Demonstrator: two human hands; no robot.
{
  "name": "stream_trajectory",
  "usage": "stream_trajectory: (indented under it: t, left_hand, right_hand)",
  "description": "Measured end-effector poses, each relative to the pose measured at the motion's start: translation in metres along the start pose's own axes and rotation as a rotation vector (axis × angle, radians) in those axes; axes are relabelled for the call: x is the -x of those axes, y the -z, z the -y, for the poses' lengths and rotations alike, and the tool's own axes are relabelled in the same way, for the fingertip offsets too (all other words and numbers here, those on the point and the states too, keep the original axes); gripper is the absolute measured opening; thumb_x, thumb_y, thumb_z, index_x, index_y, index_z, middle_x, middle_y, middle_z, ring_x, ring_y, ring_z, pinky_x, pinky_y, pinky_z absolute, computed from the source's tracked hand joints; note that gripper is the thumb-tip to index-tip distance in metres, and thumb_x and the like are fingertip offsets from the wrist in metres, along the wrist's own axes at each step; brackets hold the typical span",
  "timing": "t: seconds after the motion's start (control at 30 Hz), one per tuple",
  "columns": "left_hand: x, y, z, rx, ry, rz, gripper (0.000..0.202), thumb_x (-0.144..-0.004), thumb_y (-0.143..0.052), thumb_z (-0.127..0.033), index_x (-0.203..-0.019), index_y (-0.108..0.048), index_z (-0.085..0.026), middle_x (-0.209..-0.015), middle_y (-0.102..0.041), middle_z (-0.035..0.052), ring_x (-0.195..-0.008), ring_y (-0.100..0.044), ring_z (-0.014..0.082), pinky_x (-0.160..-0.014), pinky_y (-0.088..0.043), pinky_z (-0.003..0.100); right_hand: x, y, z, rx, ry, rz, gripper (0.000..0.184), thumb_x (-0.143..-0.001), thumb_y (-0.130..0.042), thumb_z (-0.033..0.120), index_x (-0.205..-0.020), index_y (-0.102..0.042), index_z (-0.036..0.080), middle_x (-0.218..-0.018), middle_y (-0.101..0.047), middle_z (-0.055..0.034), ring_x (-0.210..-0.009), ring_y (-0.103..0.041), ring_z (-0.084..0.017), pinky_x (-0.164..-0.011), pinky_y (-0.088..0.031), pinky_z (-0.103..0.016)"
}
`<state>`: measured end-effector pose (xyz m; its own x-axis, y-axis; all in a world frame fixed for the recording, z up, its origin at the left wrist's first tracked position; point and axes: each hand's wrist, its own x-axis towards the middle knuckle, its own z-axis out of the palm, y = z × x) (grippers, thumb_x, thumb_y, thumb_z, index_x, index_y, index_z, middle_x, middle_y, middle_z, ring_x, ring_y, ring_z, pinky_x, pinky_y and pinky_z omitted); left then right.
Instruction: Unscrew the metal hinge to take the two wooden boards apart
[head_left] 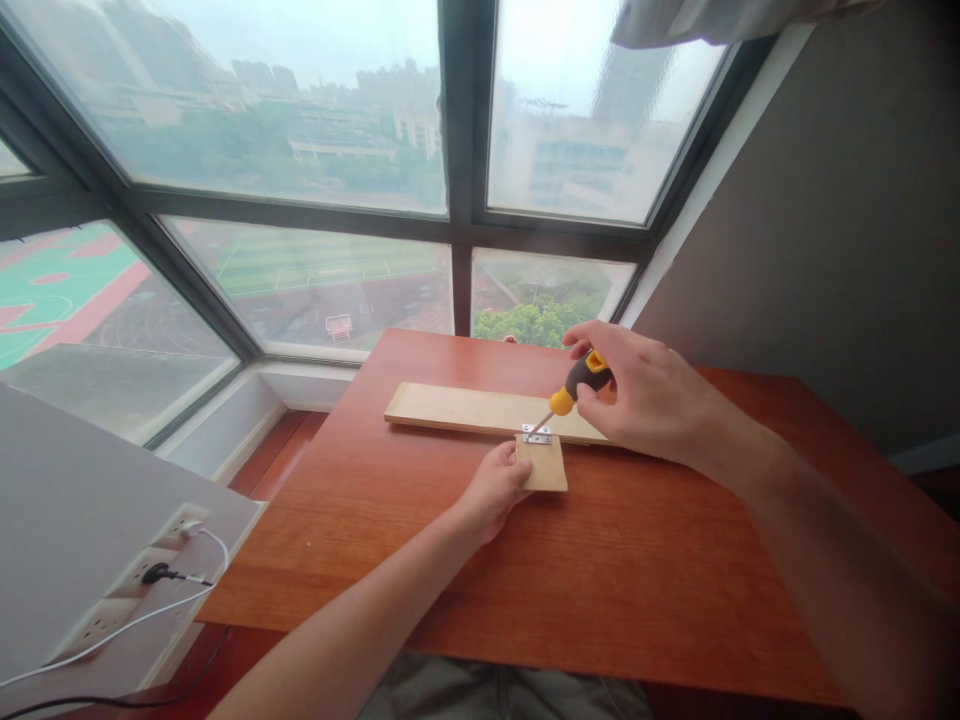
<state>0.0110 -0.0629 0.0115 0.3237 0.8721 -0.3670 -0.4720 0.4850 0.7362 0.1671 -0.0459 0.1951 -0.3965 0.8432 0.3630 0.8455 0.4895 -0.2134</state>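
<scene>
My right hand (637,390) grips a yellow and black screwdriver (585,382) by its handle. The shaft slants down to the left, and its tip meets a small silver hinge (537,434). That hinge spans the joint between a long pale wooden board (450,405) and a small square wooden piece (549,468). My left hand (499,485) is closed on the left edge of the small piece, thumb on top and fingers partly hidden beneath. Whether a screw sits under the tip is too small to tell.
Both boards are on a reddish-brown wooden table (360,520). Large windows (300,110) rise behind its far edge. At the left, a low wall carries sockets with a black plug (156,573) and a white cable (150,610). A grey wall (825,230) stands on the right.
</scene>
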Motion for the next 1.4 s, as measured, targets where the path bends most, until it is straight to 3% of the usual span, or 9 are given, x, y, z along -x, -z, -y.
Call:
stream_trajectory:
  t: [0.07,0.23,0.37,0.5,0.73,0.93,1.13,1.23,1.4]
  left_hand:
    - [0.0,0.0,0.0,-0.006,0.002,0.0,0.031,-0.075,-0.066,-0.01,-0.106,-0.06,-0.013,-0.108,-0.07,0.0138,-0.092,-0.069,0.0216,-0.077,-0.056,0.029]
    - [0.0,0.0,0.001,-0.01,0.005,-0.018,0.031,-0.075,-0.066,-0.01,-0.105,-0.059,-0.014,-0.108,-0.069,0.0136,-0.092,-0.069,0.0216,-0.077,-0.055,0.03]
    - [0.0,0.0,0.001,-0.002,0.005,-0.021,0.033,-0.074,-0.069,-0.011,-0.105,-0.058,-0.015,-0.107,-0.069,0.0128,-0.092,-0.069,0.0218,-0.078,-0.056,0.031]
    - [0.0,-0.001,0.0,0.005,0.008,-0.014,0.032,-0.075,-0.068,-0.011,-0.105,-0.057,-0.015,-0.107,-0.069,0.0129,-0.093,-0.069,0.0216,-0.077,-0.056,0.03]
    - [0.001,-0.002,-0.001,0.001,0.005,-0.03,0.034,-0.074,-0.07,-0.012,-0.106,-0.057,-0.015,-0.106,-0.069,0.0131,-0.093,-0.068,0.0219,-0.078,-0.055,0.031]
    - [0.001,-0.002,0.0,0.002,0.007,-0.031,0.034,-0.074,-0.069,-0.012,-0.105,-0.056,-0.016,-0.105,-0.069,0.0123,-0.092,-0.068,0.0217,-0.077,-0.055,0.03]
    - [0.001,-0.001,0.001,-0.002,0.0,-0.042,0.035,-0.073,-0.071,-0.013,-0.105,-0.056,-0.016,-0.103,-0.069,0.0115,-0.089,-0.068,0.02,-0.077,-0.055,0.03]
    - [0.001,-0.001,0.0,-0.004,0.006,-0.05,0.033,-0.074,-0.067,-0.01,-0.105,-0.056,-0.016,-0.104,-0.069,0.011,-0.088,-0.068,0.0191,-0.077,-0.055,0.03]
    - [0.001,-0.002,-0.001,-0.006,0.012,-0.058,0.032,-0.076,-0.063,-0.007,-0.105,-0.055,-0.015,-0.104,-0.069,0.0117,-0.085,-0.068,0.0185,-0.075,-0.055,0.03]
  right_hand:
    - [0.001,0.001,0.001,-0.008,0.005,-0.004,0.038,-0.081,-0.058,0.025,-0.119,-0.056,0.018,-0.113,-0.068,-0.0077,-0.086,-0.065,-0.02,-0.075,-0.047,-0.03]
    - [-0.002,0.0,0.0,0.103,-0.051,-0.004,0.031,-0.093,-0.049,0.043,-0.108,-0.062,0.02,-0.088,-0.072,-0.0053,-0.073,-0.064,-0.022,-0.061,-0.041,-0.031]
    - [-0.003,0.001,-0.001,0.074,-0.042,-0.016,0.024,-0.089,-0.051,0.03,-0.108,-0.062,0.021,-0.096,-0.072,-0.0042,-0.076,-0.064,-0.02,-0.064,-0.043,-0.03]
    - [-0.001,0.003,0.001,-0.009,0.01,0.015,0.034,-0.079,-0.055,0.019,-0.113,-0.059,0.02,-0.113,-0.069,-0.0063,-0.079,-0.064,-0.018,-0.069,-0.046,-0.029]
    - [-0.004,0.001,-0.001,0.089,-0.075,0.002,0.027,-0.093,-0.047,0.037,-0.11,-0.061,0.022,-0.09,-0.073,-0.0043,-0.073,-0.064,-0.021,-0.063,-0.043,-0.032]
    - [-0.001,0.004,-0.001,0.055,-0.08,0.0,0.037,-0.079,-0.059,0.026,-0.116,-0.059,0.022,-0.11,-0.07,-0.0055,-0.085,-0.066,-0.022,-0.067,-0.045,-0.031]
    - [-0.003,0.002,-0.005,0.149,-0.16,-0.015,0.028,-0.089,-0.052,0.046,-0.1,-0.065,0.024,-0.074,-0.07,-0.0027,-0.064,-0.062,-0.021,-0.056,-0.04,-0.031]
    - [-0.002,0.002,-0.008,0.094,-0.126,-0.019,0.02,-0.086,-0.055,0.033,-0.101,-0.064,0.023,-0.084,-0.072,-0.0031,-0.069,-0.064,-0.02,-0.059,-0.042,-0.03]
    - [0.003,0.004,-0.01,0.035,-0.095,-0.01,0.036,-0.08,-0.058,0.025,-0.115,-0.058,0.022,-0.109,-0.07,-0.0062,-0.086,-0.066,-0.022,-0.068,-0.046,-0.032]
